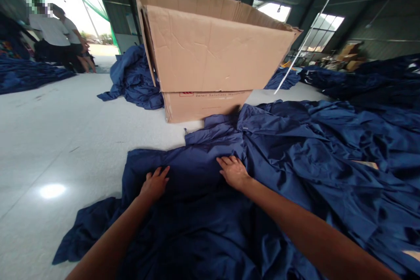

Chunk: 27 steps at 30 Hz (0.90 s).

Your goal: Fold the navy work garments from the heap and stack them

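Note:
Dark blue garments (197,210) lie spread over one another in front of me, creased and overlapping. My left hand (155,183) rests on the fabric left of centre, its fingers apart and pointing forward. Right of it, my right hand (233,170) lies on the same cloth with its fingers spread. Neither hand grips anything that I can see. Beyond the hands, a large open cardboard box (219,52) stands on the floor, its upper part wider than its base. Cloth reaches close to the foot of the box.
More blue fabric (134,78) is heaped behind the box at the left, with other piles (344,81) at the right. Two people (59,35) stand by a bright doorway. A white strap (305,39) hangs right of the box. Pale floor (75,131) shows at the left.

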Tool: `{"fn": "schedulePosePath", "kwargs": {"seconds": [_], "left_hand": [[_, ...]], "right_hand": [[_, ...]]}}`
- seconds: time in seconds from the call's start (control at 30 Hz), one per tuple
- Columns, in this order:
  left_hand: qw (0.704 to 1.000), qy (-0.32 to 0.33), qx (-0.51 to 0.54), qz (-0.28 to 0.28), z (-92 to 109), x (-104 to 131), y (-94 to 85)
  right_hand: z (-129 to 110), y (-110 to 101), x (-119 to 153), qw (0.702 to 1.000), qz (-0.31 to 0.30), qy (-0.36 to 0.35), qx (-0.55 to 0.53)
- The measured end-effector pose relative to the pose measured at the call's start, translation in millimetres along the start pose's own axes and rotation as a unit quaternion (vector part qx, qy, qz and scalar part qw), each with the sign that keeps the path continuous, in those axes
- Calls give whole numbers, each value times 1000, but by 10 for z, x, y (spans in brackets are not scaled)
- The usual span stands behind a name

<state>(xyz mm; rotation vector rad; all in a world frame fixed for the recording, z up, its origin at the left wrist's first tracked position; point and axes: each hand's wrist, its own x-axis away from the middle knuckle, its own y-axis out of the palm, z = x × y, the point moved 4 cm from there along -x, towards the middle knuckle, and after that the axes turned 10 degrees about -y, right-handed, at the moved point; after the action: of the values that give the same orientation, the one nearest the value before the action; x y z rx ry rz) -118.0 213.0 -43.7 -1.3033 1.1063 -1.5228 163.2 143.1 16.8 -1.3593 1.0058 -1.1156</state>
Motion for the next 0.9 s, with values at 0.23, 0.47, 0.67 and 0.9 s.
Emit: {"fn": "schedulePosePath", "kwargs": {"seconds": [0.23,0.47,0.67,0.9], "left_hand": [[997,-23,-43,61,272,-417,-217],[996,-8,-64,54,551,-1041,-361],[994,17,-100,38,499,-1331,-349],[992,91,-73,57,239,-995,-594]], "right_hand": [[241,54,-553,993,23,96,64],[243,-97,-1053,994,44,71,71],[450,-137,-1248,994,-19,48,92],[464,-363,-881,996,16,-46,80]]}}
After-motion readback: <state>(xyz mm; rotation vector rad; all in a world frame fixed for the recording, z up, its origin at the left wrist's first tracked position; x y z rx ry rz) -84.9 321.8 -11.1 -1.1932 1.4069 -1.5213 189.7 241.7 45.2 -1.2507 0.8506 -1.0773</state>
